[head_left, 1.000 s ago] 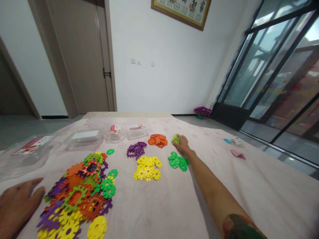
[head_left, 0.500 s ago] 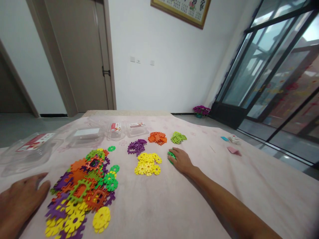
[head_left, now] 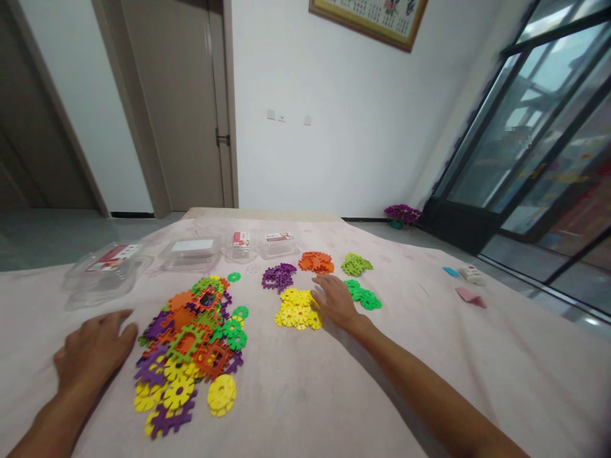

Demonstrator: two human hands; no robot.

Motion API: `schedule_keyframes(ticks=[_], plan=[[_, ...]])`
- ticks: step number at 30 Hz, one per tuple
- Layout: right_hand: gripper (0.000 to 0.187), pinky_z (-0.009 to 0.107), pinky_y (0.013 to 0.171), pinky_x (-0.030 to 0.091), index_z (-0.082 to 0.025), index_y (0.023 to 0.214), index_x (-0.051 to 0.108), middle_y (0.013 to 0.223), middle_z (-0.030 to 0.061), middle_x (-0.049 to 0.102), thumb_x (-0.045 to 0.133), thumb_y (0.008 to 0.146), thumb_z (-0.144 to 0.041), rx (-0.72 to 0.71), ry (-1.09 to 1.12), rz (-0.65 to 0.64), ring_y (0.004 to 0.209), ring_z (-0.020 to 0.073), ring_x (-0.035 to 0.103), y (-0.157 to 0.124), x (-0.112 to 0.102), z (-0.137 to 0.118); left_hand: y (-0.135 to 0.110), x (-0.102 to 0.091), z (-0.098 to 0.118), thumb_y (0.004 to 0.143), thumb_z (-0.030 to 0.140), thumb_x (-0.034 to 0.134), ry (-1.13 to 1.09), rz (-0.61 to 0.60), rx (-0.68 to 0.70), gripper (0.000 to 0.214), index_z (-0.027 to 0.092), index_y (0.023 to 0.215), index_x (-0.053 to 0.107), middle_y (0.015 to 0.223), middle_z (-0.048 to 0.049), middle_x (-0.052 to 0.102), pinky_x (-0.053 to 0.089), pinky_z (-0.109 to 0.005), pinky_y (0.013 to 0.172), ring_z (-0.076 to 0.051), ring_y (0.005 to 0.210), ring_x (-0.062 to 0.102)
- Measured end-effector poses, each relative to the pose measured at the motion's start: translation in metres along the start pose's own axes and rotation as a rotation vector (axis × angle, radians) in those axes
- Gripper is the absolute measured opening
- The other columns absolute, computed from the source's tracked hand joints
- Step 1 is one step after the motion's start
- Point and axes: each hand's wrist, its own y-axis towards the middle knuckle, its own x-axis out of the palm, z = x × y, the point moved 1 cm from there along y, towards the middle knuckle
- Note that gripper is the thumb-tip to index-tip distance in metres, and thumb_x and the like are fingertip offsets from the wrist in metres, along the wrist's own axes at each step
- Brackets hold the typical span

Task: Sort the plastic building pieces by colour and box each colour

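My right hand [head_left: 335,300] lies flat on the pink cloth [head_left: 305,394], fingers stretched out, between the yellow snowflake pieces [head_left: 296,310] and the dark green pieces [head_left: 363,296]; its fingertips touch the yellow pile's edge. My left hand [head_left: 93,350] rests open on the cloth just left of the big mixed pile of coloured pieces [head_left: 191,343]. Farther back lie a purple pile [head_left: 278,276], an orange pile [head_left: 316,261] and a light green pile [head_left: 356,264]. Neither hand holds anything.
Several clear plastic boxes [head_left: 107,270] stand along the far left of the cloth. Small blue [head_left: 450,271], white [head_left: 471,273] and pink [head_left: 470,297] items lie at the right. A door, a potted purple plant [head_left: 401,214] and glass sliding doors are beyond.
My right hand drew back from the light green pile, passed over the dark green pieces and now lies beside the yellow pile. My left hand has come further into view as the view shifted.
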Motion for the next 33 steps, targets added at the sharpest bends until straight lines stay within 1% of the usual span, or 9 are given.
schedule_keyframes(ticks=[4, 6, 11, 14, 16, 21, 24, 28, 33], plan=[[0.023, 0.038, 0.099, 0.042, -0.024, 0.111, 0.069, 0.111, 0.0056, 0.071, 0.055, 0.092, -0.026, -0.162, 0.29, -0.035, 0.108, 0.0218, 0.059, 0.011, 0.017, -0.073, -0.007, -0.009, 0.009, 0.088, 0.049, 0.041, 0.061, 0.03, -0.01, 0.058, 0.019, 0.136, 0.056, 0.137, -0.0209, 0.051, 0.038, -0.053, 0.092, -0.044, 0.119, 0.049], [0.022, 0.037, 0.097, 0.044, -0.023, 0.109, 0.07, 0.109, 0.0063, 0.071, 0.06, 0.089, -0.023, -0.228, 0.371, -0.054, 0.106, 0.0215, 0.06, 0.015, 0.027, -0.106, -0.009, -0.011, 0.011, 0.089, 0.049, 0.041, 0.072, 0.031, -0.011, 0.059, 0.018, 0.137, 0.055, 0.137, -0.0203, 0.05, 0.037, -0.052, 0.093, -0.043, 0.12, 0.049], [0.028, 0.034, 0.092, 0.043, -0.023, 0.11, 0.072, 0.107, 0.0049, 0.069, 0.071, 0.084, -0.034, -0.3, 0.454, -0.22, 0.103, 0.0214, 0.058, 0.016, 0.047, -0.158, -0.011, -0.013, 0.012, 0.092, 0.051, 0.034, 0.088, 0.009, 0.004, 0.06, 0.018, 0.139, 0.051, 0.136, -0.0191, 0.049, 0.038, -0.051, 0.094, -0.04, 0.121, 0.048], [0.049, 0.034, 0.091, 0.043, -0.029, 0.12, 0.069, 0.116, 0.0054, 0.062, 0.08, 0.074, -0.044, -0.339, 0.503, -0.302, 0.107, 0.0237, 0.055, 0.012, 0.051, -0.166, -0.011, -0.013, 0.013, 0.094, 0.051, 0.032, 0.089, 0.01, 0.005, 0.059, 0.018, 0.139, 0.051, 0.134, -0.0191, 0.05, 0.038, -0.05, 0.093, -0.039, 0.12, 0.049], [0.056, 0.035, 0.092, 0.043, -0.03, 0.124, 0.066, 0.119, 0.0061, 0.059, 0.081, 0.073, -0.044, -0.367, 0.529, -0.328, 0.109, 0.0243, 0.053, 0.01, 0.052, -0.165, -0.011, -0.013, 0.013, 0.095, 0.051, 0.029, 0.083, 0.017, 0.02, 0.059, 0.018, 0.139, 0.051, 0.135, -0.0196, 0.049, 0.038, -0.051, 0.093, -0.04, 0.12, 0.049], [0.028, 0.033, 0.092, 0.043, -0.024, 0.114, 0.068, 0.109, 0.0056, 0.059, 0.069, 0.086, -0.028, -0.424, 0.561, -0.307, 0.105, 0.0206, 0.053, 0.008, 0.054, -0.156, -0.013, -0.015, 0.014, 0.095, 0.05, 0.027, 0.069, 0.012, 0.021, 0.06, 0.017, 0.138, 0.052, 0.138, -0.0207, 0.048, 0.037, -0.053, 0.094, -0.042, 0.122, 0.047], [0.016, 0.03, 0.088, 0.044, -0.022, 0.101, 0.069, 0.103, 0.004, 0.058, 0.064, 0.086, -0.018, -0.371, 0.576, -0.257, 0.098, 0.0181, 0.054, 0.005, 0.057, -0.155, -0.013, -0.013, 0.013, 0.096, 0.05, 0.027, 0.078, 0.02, 0.032, 0.06, 0.017, 0.138, 0.053, 0.138, -0.0202, 0.048, 0.038, -0.053, 0.094, -0.041, 0.121, 0.048], [0.028, 0.026, 0.081, 0.047, -0.022, 0.102, 0.069, 0.103, 0.0024, 0.056, 0.07, 0.077, -0.011, -0.265, 0.689, -0.203, 0.093, 0.015, 0.056, 0.001, 0.059, -0.156, -0.006, -0.006, 0.008, 0.094, 0.049, 0.028, 0.112, 0.043, 0.003, 0.057, 0.022, 0.136, 0.056, 0.136, -0.0186, 0.051, 0.042, -0.052, 0.094, -0.039, 0.12, 0.051], [0.034, 0.027, 0.085, 0.048, -0.024, 0.106, 0.071, 0.105, 0.0031, 0.059, 0.066, 0.076, -0.007, -0.371, 0.804, -0.138, 0.097, 0.0155, 0.058, 0.002, 0.058, -0.16, -0.002, -0.002, 0.007, 0.093, 0.048, 0.031, 0.131, 0.048, -0.012, 0.055, 0.025, 0.136, 0.056, 0.137, -0.017, 0.053, 0.043, -0.053, 0.096, -0.039, 0.121, 0.051]])
